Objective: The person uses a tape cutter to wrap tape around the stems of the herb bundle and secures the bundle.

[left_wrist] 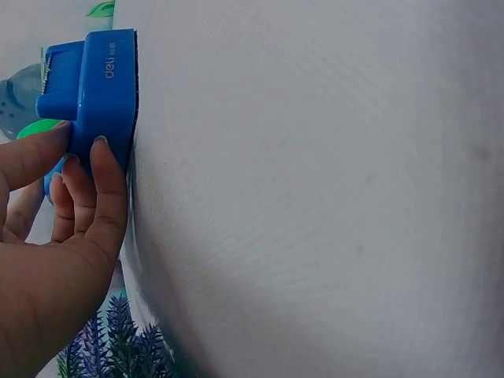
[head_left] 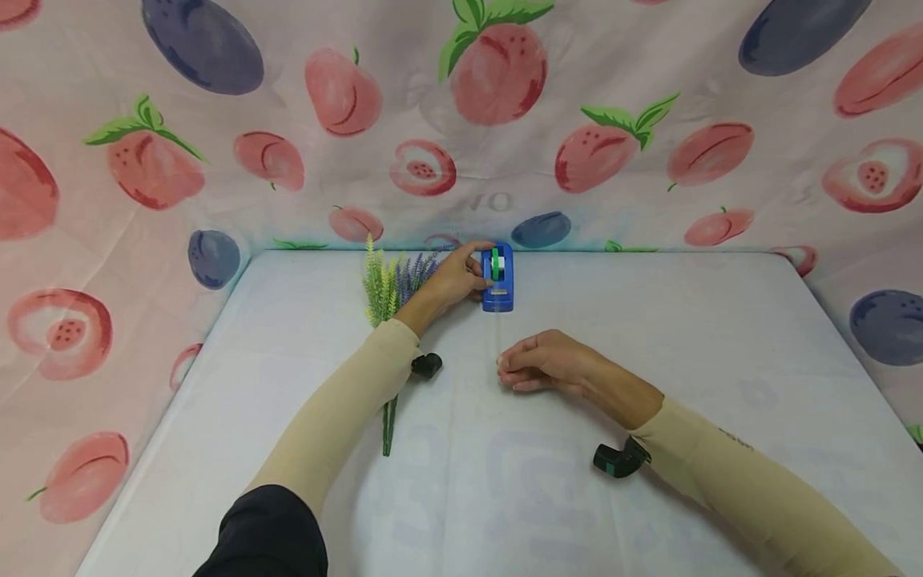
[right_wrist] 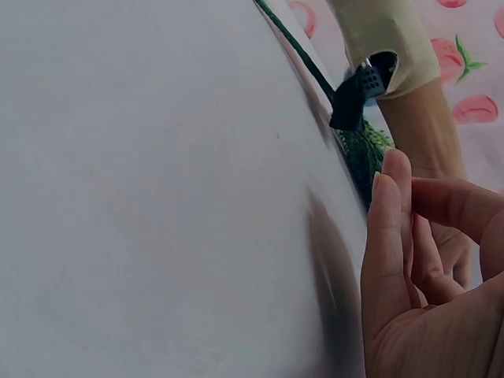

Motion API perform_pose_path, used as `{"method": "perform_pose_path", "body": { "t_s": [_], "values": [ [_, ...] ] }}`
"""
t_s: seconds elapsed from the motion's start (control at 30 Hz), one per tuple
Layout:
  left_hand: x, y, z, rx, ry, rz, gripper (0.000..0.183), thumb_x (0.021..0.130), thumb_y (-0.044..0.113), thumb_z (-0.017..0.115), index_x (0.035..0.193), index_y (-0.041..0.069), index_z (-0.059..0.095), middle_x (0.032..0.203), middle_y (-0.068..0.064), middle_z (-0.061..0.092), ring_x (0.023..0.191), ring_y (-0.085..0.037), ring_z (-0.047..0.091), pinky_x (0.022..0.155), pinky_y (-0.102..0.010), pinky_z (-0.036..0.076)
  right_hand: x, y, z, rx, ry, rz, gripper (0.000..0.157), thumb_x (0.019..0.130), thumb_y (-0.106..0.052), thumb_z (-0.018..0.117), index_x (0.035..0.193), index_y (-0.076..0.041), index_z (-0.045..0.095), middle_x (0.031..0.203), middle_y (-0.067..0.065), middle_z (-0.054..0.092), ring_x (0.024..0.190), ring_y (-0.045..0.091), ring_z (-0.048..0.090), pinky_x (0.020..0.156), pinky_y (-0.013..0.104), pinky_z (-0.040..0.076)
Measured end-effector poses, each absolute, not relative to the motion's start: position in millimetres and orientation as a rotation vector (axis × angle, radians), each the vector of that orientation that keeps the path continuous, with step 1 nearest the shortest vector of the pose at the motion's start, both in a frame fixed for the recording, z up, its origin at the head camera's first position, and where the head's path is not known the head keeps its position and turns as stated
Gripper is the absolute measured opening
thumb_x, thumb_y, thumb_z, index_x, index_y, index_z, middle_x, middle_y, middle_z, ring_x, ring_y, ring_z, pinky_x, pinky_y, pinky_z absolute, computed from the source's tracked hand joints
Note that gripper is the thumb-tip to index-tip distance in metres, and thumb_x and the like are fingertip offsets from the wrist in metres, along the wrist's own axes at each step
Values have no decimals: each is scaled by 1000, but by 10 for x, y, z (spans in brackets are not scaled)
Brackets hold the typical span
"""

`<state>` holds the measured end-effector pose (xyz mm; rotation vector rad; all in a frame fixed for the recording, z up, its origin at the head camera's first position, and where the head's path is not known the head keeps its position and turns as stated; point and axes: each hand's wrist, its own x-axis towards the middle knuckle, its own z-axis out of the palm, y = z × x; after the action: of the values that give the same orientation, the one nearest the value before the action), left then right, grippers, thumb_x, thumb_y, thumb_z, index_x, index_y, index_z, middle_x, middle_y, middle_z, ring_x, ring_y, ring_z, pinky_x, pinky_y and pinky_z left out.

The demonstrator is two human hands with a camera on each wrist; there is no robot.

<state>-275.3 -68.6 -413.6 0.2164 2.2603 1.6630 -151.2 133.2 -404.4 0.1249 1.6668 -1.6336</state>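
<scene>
Near the far edge of the white table stands a blue tape dispenser [head_left: 499, 303] with a green-cored roll [head_left: 495, 263] in it. My left hand [head_left: 450, 280] grips it from its left side, fingers and thumb on the body, as the left wrist view also shows. A faint clear strip of tape [head_left: 497, 330] runs from the dispenser's near end toward me. Its near end is at my right hand [head_left: 551, 363], whose thumb and fingertips pinch it above the table. In the right wrist view the tape itself is too faint to make out between the fingers.
A bunch of artificial flowers [head_left: 389, 292], yellow-green and purple, lies left of the dispenser, partly under my left forearm, its green stems [head_left: 388, 425] pointing toward me. A fruit-patterned cloth [head_left: 505, 160] hangs behind the white table [head_left: 685, 336].
</scene>
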Motion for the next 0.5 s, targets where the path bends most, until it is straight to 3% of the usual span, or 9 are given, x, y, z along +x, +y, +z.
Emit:
{"method": "perform_pose_path", "body": {
  "t_s": [0.5],
  "values": [
    [-2743, -683, -4135, 207, 2271, 1648, 64, 91, -1, 73, 146, 25, 53, 96, -10, 51, 80, -24, 56, 70, -38, 58, -1376, 1349, -4056, 90, 1666, -1589, 27, 95, -5, 67, 118, 10, 67, 93, 9, 77, 82, 15, 75, 77, 30, 61]
  ]
}}
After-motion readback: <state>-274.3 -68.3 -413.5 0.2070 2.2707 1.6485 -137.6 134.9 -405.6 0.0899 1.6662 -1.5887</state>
